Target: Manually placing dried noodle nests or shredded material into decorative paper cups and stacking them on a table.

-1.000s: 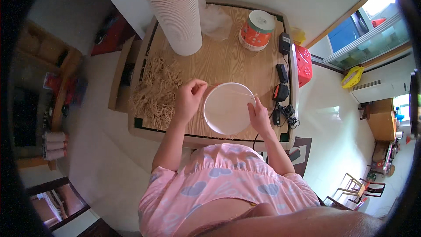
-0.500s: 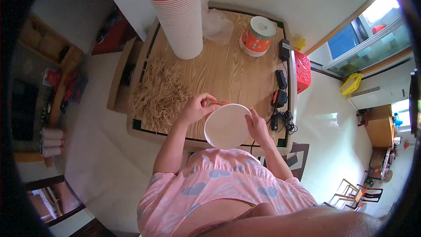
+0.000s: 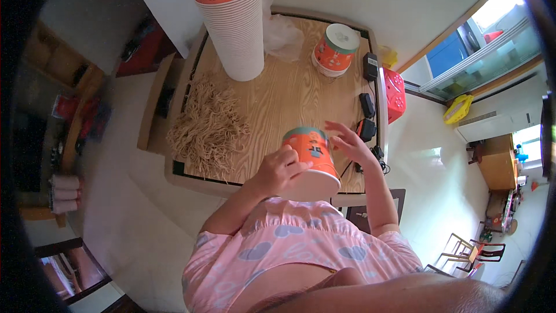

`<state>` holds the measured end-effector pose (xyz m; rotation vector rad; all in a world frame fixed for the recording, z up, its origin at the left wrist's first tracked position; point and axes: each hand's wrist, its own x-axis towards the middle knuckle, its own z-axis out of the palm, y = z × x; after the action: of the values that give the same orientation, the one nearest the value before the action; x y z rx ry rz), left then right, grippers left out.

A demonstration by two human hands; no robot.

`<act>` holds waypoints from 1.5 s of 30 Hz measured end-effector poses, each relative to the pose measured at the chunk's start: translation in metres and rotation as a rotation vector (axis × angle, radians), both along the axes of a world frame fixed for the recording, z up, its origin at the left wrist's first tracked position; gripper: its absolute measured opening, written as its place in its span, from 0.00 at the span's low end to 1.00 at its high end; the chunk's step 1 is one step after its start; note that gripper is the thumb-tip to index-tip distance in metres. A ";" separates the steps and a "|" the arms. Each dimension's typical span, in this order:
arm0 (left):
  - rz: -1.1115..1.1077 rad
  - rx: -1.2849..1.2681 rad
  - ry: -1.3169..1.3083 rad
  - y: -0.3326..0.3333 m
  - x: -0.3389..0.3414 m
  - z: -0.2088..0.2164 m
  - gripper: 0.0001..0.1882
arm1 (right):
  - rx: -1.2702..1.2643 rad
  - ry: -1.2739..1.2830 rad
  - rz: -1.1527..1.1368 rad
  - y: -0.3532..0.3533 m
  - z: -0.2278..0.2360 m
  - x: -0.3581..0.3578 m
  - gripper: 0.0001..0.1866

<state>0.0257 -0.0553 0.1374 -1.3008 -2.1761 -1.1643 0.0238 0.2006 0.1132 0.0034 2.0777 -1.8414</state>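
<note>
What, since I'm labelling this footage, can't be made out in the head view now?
All in the head view:
Tall bucket stack: top, cut off by the upper edge.
Held orange bucket: base, turned away; part of its wall, covered by the left hand.
Black cable bundle: part of it, hidden behind the right arm.

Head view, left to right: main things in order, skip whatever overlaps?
Pale rolls → twine pile → left hand → cup → right hand → red plastic item → yellow bag.
</note>
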 end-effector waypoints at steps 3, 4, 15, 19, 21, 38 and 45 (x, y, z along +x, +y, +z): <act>-0.025 -0.021 -0.033 0.002 0.003 -0.004 0.15 | -0.124 -0.031 0.151 -0.001 0.003 -0.004 0.28; -0.020 -0.022 -0.032 0.000 0.003 -0.004 0.15 | -0.169 0.053 0.193 -0.004 0.007 -0.004 0.29; 0.077 0.012 -0.139 -0.001 -0.006 -0.020 0.22 | 0.077 0.103 0.279 -0.008 0.017 0.007 0.42; 0.076 0.002 -0.063 0.002 -0.007 -0.019 0.24 | 0.050 0.084 0.161 -0.010 0.008 0.009 0.41; 0.117 0.011 -0.102 0.004 -0.006 -0.020 0.27 | 0.090 0.124 0.116 -0.012 0.003 0.008 0.40; 0.366 0.124 -0.235 0.005 -0.011 -0.027 0.35 | 0.164 0.248 -0.096 -0.024 -0.021 0.006 0.24; 0.487 0.447 -0.359 0.009 -0.006 -0.041 0.24 | 0.064 0.181 -0.229 -0.014 -0.033 0.007 0.09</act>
<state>0.0193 -0.0466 0.0961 -0.3700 -2.1075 -1.6232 0.0309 0.1864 0.0798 0.0988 2.3451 -1.9693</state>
